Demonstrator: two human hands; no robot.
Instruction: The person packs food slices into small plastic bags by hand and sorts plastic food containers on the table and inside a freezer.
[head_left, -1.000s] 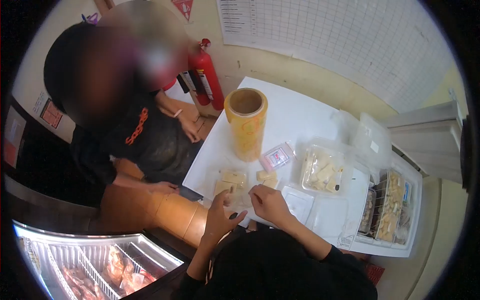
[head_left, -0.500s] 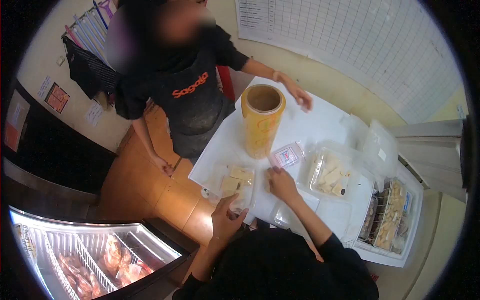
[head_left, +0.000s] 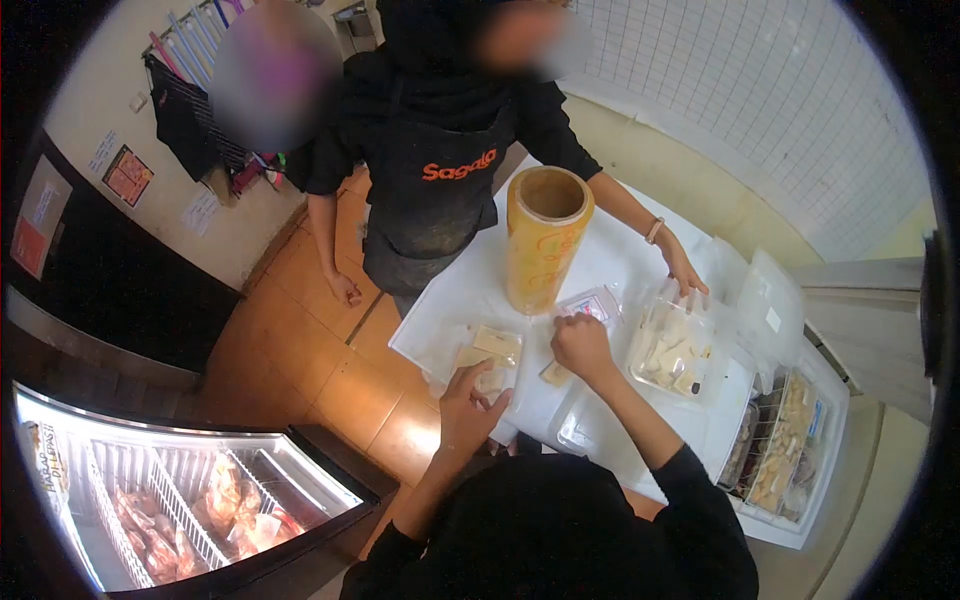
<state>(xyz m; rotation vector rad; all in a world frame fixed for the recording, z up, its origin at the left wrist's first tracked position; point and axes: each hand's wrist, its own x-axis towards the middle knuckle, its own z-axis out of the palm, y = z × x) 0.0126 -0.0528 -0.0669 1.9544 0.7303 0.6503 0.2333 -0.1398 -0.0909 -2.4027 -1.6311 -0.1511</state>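
Note:
My left hand (head_left: 468,408) is at the near side of a clear plastic tray (head_left: 513,392), thumb and fingers apart. Flat pale slabs (head_left: 497,343) lie in the tray, some partly behind my fingers. My right hand (head_left: 583,345) is closed in a fist to the right of the tray; what it holds, if anything, is hidden. Just below that fist, a small pale piece (head_left: 553,374) shows on the white table top (head_left: 455,305). Behind the fist lies a printed plastic packet (head_left: 597,303).
A tall yellow roll of film (head_left: 545,245) stands upright behind my hands. A co-worker's hand (head_left: 683,270) touches a clear container (head_left: 672,350) of pale pieces. A clear lid (head_left: 575,425) lies near me. A lit display freezer (head_left: 190,510) is at lower left.
My right hand has lifted slightly away from the table and turned into a fist. The co-worker has moved right and reached the clear container. The view has shifted; my left hand stays by the tray.

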